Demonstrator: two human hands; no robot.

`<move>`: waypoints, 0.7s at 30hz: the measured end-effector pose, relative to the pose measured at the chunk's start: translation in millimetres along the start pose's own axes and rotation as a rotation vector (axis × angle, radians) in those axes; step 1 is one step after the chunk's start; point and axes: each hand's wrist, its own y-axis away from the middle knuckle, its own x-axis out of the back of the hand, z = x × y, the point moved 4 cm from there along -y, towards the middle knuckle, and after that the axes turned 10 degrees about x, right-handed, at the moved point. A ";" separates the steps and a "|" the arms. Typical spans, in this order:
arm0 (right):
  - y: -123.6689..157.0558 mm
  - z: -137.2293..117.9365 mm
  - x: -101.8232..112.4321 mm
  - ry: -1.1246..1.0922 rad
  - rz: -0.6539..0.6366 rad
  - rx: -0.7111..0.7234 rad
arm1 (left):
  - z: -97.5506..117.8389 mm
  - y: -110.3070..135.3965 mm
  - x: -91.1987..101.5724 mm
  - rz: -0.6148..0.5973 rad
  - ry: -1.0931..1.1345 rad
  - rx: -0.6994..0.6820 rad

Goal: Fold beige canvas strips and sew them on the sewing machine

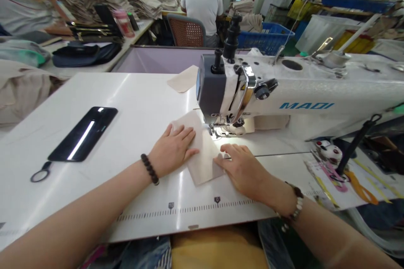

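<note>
Head view: beside the MADI sewing machine (303,88), a beige fabric panel (203,157) runs lengthwise away from us under our flat left hand (173,149); our right hand (244,172), nearer the machine, curls at its edge, pinch unclear.

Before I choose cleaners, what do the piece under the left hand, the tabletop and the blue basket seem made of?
Piece: probably fabric, matte beige, showing no glare; weave unclear.
Tabletop: likely laminate, glossy white, reflecting light in streaks.
Blue basket: probably plastic, smooth-looking, with slotted walls.
</note>
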 end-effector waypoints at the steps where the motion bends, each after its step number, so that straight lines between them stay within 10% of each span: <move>1: -4.9 6.6 1.2 0.011 -0.024 0.064 | -0.1 -10.8 1.1 -0.001 -0.030 0.007; 9: -19.5 31.3 -14.6 0.032 0.058 0.248 | 34.2 -32.3 4.6 -0.064 0.076 -0.161; 21: -19.8 32.3 -15.4 0.021 0.230 0.214 | 24.0 -39.6 -4.8 0.004 0.170 -0.156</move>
